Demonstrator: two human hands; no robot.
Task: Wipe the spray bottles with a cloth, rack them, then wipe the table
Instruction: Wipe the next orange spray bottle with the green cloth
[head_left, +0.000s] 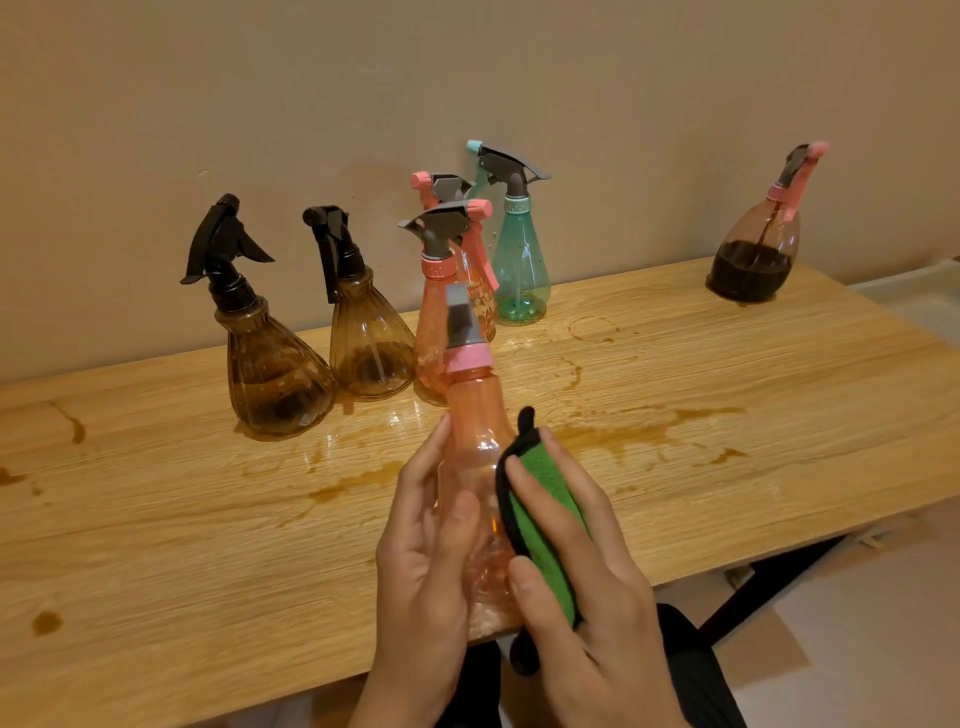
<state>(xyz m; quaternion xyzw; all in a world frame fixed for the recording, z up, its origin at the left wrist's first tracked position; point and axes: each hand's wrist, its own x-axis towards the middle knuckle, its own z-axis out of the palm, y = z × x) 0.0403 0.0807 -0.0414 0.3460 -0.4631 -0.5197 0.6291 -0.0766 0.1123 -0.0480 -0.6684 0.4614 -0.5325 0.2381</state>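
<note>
On your left, a dark brown spray bottle (275, 374) and a paler brown spray bottle (366, 338) stand on the wooden table (156, 519), which is streaked with brown spills (623, 431). Your left hand (426, 545) is wrapped around the lower body of the pink spray bottle (475, 452), thumb across its front. You hold it up over the near table edge with the grey trigger head leaning away from you. It looks empty, so expect it to be light and a little top-heavy. The thin plastic will probably flex if you squeeze it, and it may be slick where wet. Keep your hold on the wide base or move it to the neck under the pink collar, not the trigger. Your right hand (587, 582) clamps the folded green cloth (545, 525) against the bottle's right flank; the cloth is soft and will mould to the ribs. Behind stand two more pink bottles (441, 312) and a teal bottle (519, 260). Far right is a bottle part-filled with dark liquid (753, 254), likely heavier. No rack is in view.
</note>
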